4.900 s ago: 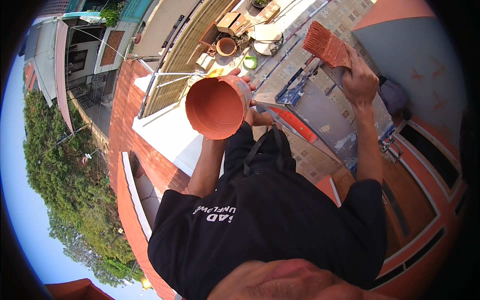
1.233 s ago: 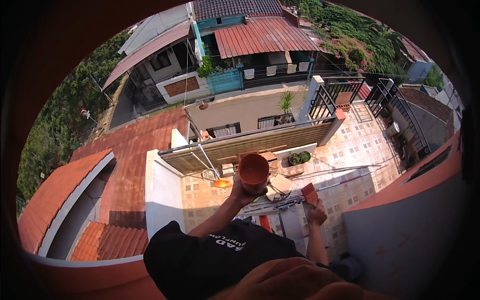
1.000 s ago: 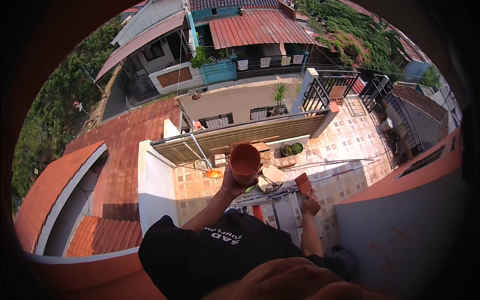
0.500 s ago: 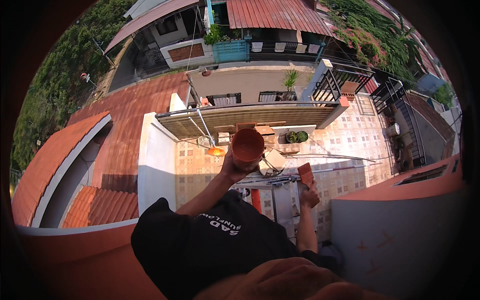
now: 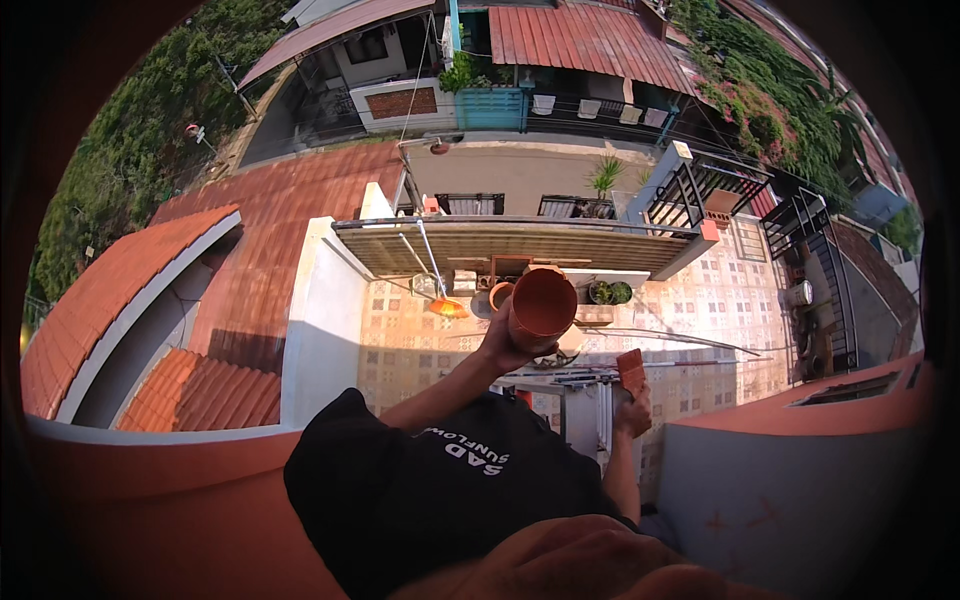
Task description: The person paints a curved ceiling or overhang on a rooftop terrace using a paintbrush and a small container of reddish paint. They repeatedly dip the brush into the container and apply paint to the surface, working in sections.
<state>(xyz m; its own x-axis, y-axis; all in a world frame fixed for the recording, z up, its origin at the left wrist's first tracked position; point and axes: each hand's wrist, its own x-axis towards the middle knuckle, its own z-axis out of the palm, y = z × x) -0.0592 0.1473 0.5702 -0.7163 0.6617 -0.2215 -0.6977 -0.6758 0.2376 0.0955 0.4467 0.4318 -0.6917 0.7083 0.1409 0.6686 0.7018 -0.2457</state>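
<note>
My left hand [image 5: 505, 345] is wrapped around the side of a reddish-brown paint cup [image 5: 543, 302], holding it out before my chest with its round mouth facing up. Reddish-brown paint coats its inside; how deep it is I cannot tell. Lower and to the right, my right hand [image 5: 634, 410] grips a flat paintbrush [image 5: 631, 370] by the handle, bristles upward. The bristles carry the same reddish-brown colour. Brush and cup are apart.
Far below lies a patterned tile floor [image 5: 400, 335] with an orange broom [image 5: 447, 308], potted plants [image 5: 610, 292] and long poles. A metal frame [image 5: 582, 420] stands beneath my hands. To the right is a grey wall [image 5: 770, 470] with an orange band [image 5: 800, 410]; tiled roofs [image 5: 150, 260] lie left.
The view has shifted, so the surroundings sit further right. My left hand has brought the cup rightward, closer to the brush, uncovering a round orange pot below. Both grips are the same.
</note>
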